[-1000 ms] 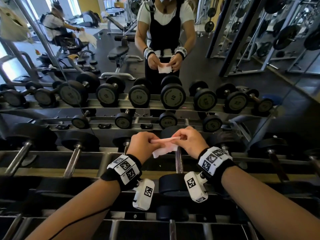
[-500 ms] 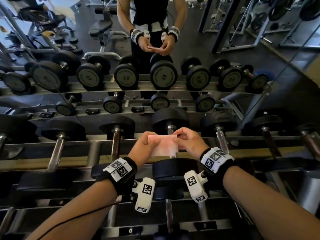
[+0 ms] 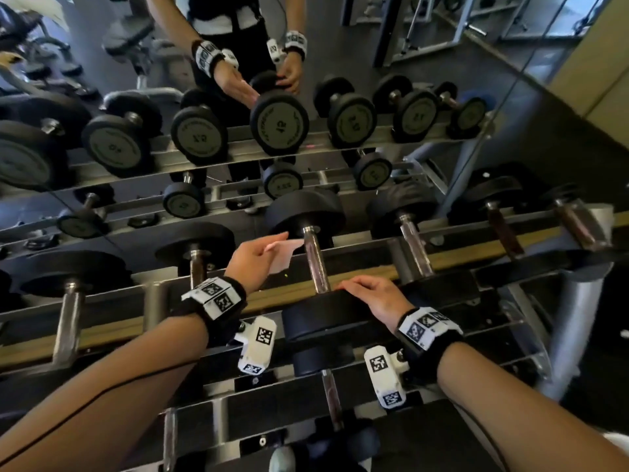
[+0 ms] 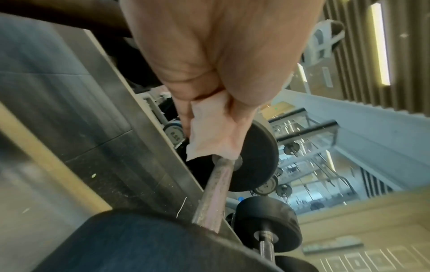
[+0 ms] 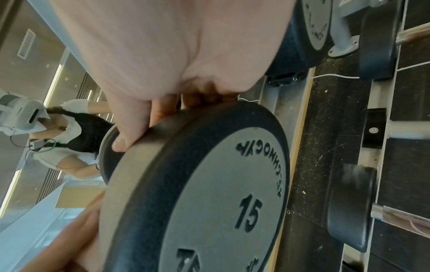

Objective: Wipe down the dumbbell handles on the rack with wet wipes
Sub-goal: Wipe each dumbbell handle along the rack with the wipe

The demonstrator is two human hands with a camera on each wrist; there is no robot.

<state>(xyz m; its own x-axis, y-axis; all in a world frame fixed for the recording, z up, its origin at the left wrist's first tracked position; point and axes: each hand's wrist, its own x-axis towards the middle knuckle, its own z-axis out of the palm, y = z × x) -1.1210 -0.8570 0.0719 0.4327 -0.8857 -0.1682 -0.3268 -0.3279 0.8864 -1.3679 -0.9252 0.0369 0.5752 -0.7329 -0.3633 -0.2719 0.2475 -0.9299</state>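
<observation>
dumbbell handle (image 3: 315, 258), stiff bare steel, lies on the rack (image 3: 340, 281). left hand (image 3: 253, 258) at 9 o'clock pinches a limp wet wipe (image 3: 282, 253) touching its far end. right hand (image 3: 377, 296) rests flat-fingered on the heavy near head (image 3: 326, 315), probably steadying.

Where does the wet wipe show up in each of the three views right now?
Head: wet wipe centre, pinched in the left hand, beside the handle.
Left wrist: wipe centre, hanging from the fingers onto that handle.
Right wrist: not in view.
Shared landmark: the near weight marked 15, under the right hand.
</observation>
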